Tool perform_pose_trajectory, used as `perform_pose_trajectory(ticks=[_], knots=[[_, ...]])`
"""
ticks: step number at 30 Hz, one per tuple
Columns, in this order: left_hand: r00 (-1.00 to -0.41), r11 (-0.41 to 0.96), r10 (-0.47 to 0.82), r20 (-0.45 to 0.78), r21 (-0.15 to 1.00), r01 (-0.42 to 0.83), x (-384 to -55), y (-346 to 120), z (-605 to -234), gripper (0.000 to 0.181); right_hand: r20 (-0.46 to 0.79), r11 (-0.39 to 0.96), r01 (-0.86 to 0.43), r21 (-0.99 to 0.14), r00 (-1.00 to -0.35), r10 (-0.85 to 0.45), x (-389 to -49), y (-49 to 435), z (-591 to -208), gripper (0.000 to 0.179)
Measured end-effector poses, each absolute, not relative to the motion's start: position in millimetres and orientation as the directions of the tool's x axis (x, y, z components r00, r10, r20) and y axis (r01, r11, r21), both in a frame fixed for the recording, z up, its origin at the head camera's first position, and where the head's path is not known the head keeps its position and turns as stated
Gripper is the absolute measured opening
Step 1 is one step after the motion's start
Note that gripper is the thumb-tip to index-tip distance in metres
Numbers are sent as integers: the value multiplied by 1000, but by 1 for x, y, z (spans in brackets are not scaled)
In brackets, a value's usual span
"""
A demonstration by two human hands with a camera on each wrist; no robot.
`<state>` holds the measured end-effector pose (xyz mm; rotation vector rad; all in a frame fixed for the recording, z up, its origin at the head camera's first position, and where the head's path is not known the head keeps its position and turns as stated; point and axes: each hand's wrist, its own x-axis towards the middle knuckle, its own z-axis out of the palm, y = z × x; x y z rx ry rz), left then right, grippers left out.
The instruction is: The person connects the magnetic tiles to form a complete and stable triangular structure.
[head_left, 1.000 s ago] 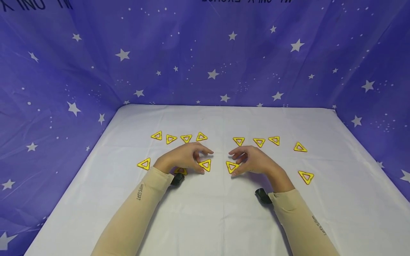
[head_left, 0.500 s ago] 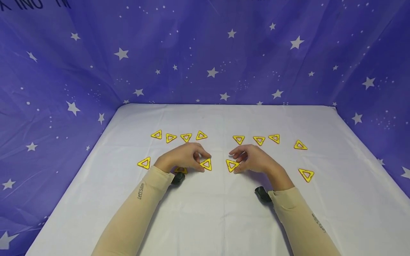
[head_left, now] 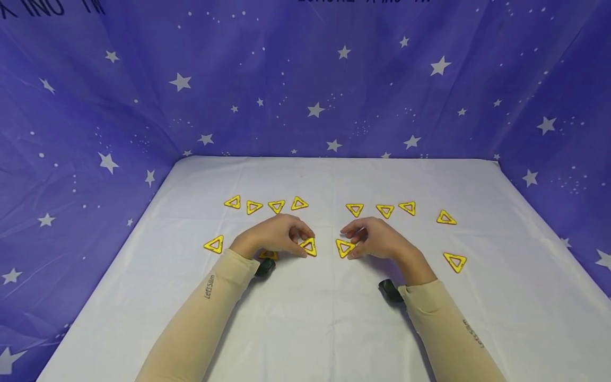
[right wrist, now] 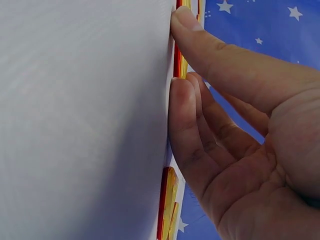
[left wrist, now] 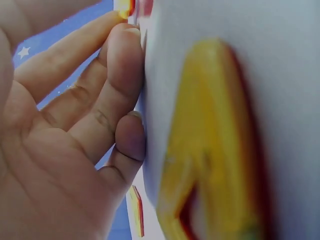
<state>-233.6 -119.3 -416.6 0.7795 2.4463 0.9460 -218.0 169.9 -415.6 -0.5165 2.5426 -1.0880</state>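
My left hand (head_left: 278, 233) pinches a yellow triangular magnetic tile (head_left: 313, 248) with red edges between thumb and index finger, low over the white cloth. At the top of the left wrist view, only a bit of that tile (left wrist: 125, 7) shows beside the fingertips. Across a small gap, my right hand (head_left: 382, 239) has its thumb and fingertips on opposite sides of a matching tile (head_left: 339, 247). The right wrist view catches this tile (right wrist: 180, 57) edge-on between thumb and finger. Another tile (left wrist: 215, 110) lies below the left wrist, partly hidden by it in the head view.
Several like tiles form a row behind the hands, among them one at left (head_left: 254, 207) and one at right (head_left: 355, 209). Single tiles lie outside the left wrist (head_left: 214, 244) and right wrist (head_left: 455, 262). A starry blue curtain (head_left: 267, 69) encloses the white table (head_left: 329, 329).
The left index finger has come down onto its tile, and that tile has shifted slightly right. The right thumb has drawn in a little against its tile; the right hand otherwise stays put.
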Motion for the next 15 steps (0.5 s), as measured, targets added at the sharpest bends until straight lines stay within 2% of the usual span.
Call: perform_pose_trajectory(ticks=[7,15], knots=[[-777,631,615,-136,675,382,-232,-111,-417,41,-147,648,-217,-730,-876,-459,-218,171,-416,51],[-781,648,610,-133,652,394,-225,-95,-415,42,-187,659,-177,-731,-877,-443,-219,171,-415,46]])
